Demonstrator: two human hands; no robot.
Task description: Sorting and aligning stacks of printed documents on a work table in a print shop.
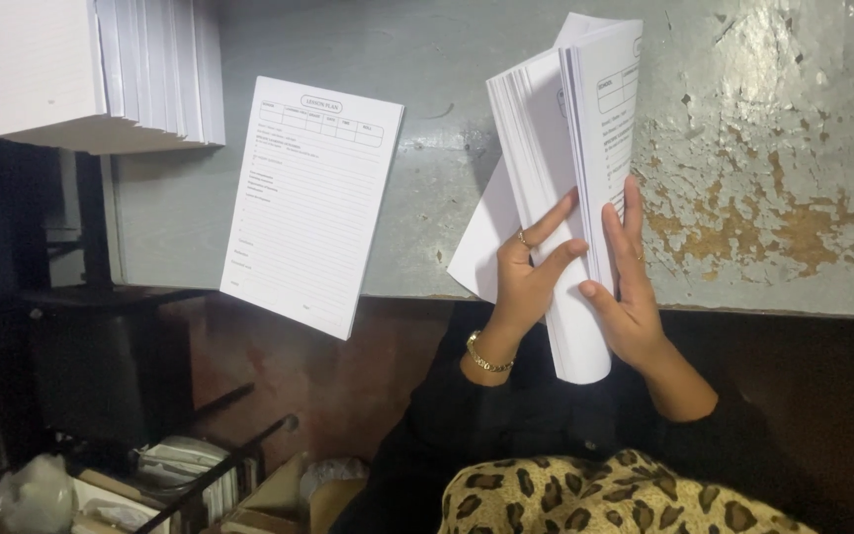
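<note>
A thick bundle of white printed sheets (573, 188) stands on edge over the table's front edge, fanned open at the top. My left hand (529, 279), with a ring and a gold bracelet, grips its left side, fingers spread across the sheets. On the right face of the same bundle my right hand (628, 287) presses flat, thumb underneath. A loose white sheet (476, 252) pokes out behind the bundle on the left.
A pad of printed forms (310, 203) lies on the grey table (763, 148) and overhangs its front edge. A tall stack of the same forms (91, 69) sits at the far left. Paint is flaking at right. Below left are dark shelves with clutter (180, 475).
</note>
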